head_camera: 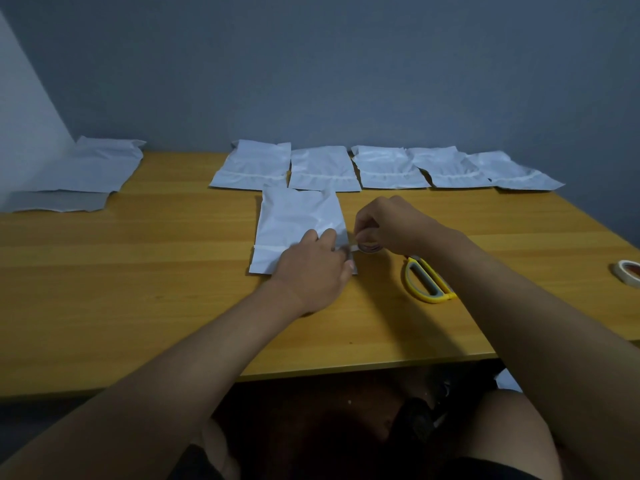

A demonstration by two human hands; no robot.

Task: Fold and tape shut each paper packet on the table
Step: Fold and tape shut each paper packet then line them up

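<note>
While left hand (313,268) presses packet (298,220), right hand (384,225) grips tape roll (369,247), no legible writing

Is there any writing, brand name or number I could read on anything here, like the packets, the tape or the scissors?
No readable text anywhere.
Tape roll in the right hand: reddish core markings, too blurred to read.
Second tape roll at the table's right edge: the same, unreadable.
Paper packets, including the one under the left hand: blank.
Yellow scissors: no marking visible.
</note>
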